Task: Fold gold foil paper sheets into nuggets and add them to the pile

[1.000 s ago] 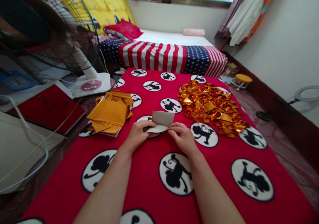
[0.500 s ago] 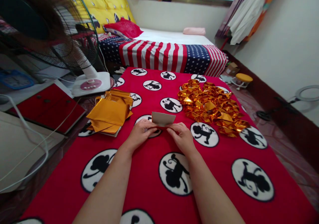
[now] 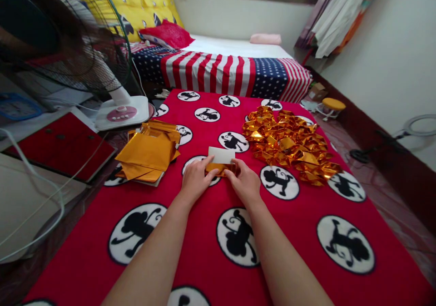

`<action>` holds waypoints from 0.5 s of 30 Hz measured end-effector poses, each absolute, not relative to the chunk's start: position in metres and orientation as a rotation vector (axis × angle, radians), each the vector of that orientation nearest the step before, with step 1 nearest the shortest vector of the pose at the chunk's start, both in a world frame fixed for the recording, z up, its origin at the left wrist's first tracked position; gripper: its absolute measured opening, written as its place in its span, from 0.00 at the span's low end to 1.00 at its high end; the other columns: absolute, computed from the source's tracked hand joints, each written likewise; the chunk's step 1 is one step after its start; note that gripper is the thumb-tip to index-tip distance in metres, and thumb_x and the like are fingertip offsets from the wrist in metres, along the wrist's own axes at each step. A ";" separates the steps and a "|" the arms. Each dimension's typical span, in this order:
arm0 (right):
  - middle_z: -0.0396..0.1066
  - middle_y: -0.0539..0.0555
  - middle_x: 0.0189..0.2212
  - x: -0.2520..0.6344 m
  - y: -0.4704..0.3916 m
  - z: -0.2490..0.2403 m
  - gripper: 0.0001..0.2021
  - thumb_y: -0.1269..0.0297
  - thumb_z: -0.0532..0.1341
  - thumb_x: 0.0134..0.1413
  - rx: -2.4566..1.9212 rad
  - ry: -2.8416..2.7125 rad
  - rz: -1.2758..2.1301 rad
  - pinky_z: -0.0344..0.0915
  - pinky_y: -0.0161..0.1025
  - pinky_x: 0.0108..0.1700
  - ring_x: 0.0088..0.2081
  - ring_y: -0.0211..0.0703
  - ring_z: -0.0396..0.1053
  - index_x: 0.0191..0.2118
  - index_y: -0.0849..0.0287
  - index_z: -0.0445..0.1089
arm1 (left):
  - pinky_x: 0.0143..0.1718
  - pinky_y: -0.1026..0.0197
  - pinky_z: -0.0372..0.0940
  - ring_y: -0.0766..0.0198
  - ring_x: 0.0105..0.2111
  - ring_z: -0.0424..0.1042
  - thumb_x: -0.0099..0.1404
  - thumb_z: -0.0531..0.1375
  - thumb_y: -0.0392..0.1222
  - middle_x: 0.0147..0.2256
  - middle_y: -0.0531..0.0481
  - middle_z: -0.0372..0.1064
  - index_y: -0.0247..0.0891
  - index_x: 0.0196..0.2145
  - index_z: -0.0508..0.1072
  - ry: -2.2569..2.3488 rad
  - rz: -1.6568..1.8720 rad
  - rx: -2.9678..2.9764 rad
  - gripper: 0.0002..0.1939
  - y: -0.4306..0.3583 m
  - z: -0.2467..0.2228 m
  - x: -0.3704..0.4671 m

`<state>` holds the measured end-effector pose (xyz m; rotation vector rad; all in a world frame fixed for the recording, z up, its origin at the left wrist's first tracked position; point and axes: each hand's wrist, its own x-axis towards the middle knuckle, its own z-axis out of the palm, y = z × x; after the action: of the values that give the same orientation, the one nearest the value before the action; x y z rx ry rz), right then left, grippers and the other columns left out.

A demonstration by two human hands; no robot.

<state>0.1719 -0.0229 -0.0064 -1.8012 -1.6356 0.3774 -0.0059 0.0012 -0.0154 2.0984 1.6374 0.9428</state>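
Note:
Between my hands, over the red cloth, is a sheet of gold foil paper (image 3: 222, 155), its pale back facing up at the far part and a gold flap folded over at the near part. My left hand (image 3: 198, 175) grips its left end with thumb and fingers. At the right end my right hand (image 3: 245, 179) pinches it the same way. To the left lies a loose stack of flat gold paper sheets (image 3: 146, 151). A heap of shiny folded gold foil pieces (image 3: 289, 142) lies to the right.
A red cloth with monkey prints (image 3: 197, 260) covers the surface. At the left stands an electric fan (image 3: 119, 108) beside a red panel (image 3: 61, 138). Beyond are a bed (image 3: 218, 72), a yellow stool (image 3: 334, 104) and a ring-shaped stand (image 3: 420, 124).
The paper's near edge has been folded over, so a gold flap now shows in front of the pale part. Both hands have shifted slightly, with the left one closer to the right.

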 end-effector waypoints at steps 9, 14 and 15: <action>0.73 0.49 0.24 0.175 -0.032 -0.005 0.09 0.58 0.58 0.56 -1.822 -1.606 0.449 0.54 0.36 0.28 0.25 0.41 0.68 0.28 0.54 0.71 | 0.34 0.61 0.62 0.60 0.31 0.71 0.60 0.62 0.42 0.31 0.49 0.74 0.40 0.35 0.75 1.574 1.041 1.889 0.06 0.000 -0.017 -0.005; 0.73 0.48 0.24 0.171 -0.031 -0.003 0.06 0.60 0.61 0.50 -1.934 -1.652 0.383 0.52 0.36 0.27 0.26 0.41 0.68 0.27 0.54 0.70 | 0.30 0.62 0.58 0.62 0.27 0.68 0.54 0.66 0.44 0.26 0.50 0.72 0.39 0.31 0.76 1.667 0.988 1.919 0.08 -0.001 -0.016 -0.005; 0.73 0.48 0.24 0.171 -0.030 -0.003 0.05 0.60 0.62 0.50 -1.948 -1.649 0.400 0.51 0.35 0.27 0.26 0.41 0.69 0.27 0.53 0.70 | 0.30 0.61 0.59 0.61 0.28 0.68 0.52 0.67 0.44 0.26 0.50 0.72 0.39 0.31 0.77 1.673 0.974 1.935 0.09 -0.001 -0.016 -0.005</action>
<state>0.1708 -0.0303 -0.0027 -1.9477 -1.6487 0.4002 -0.0051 -0.0008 -0.0162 1.9347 1.6727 0.9736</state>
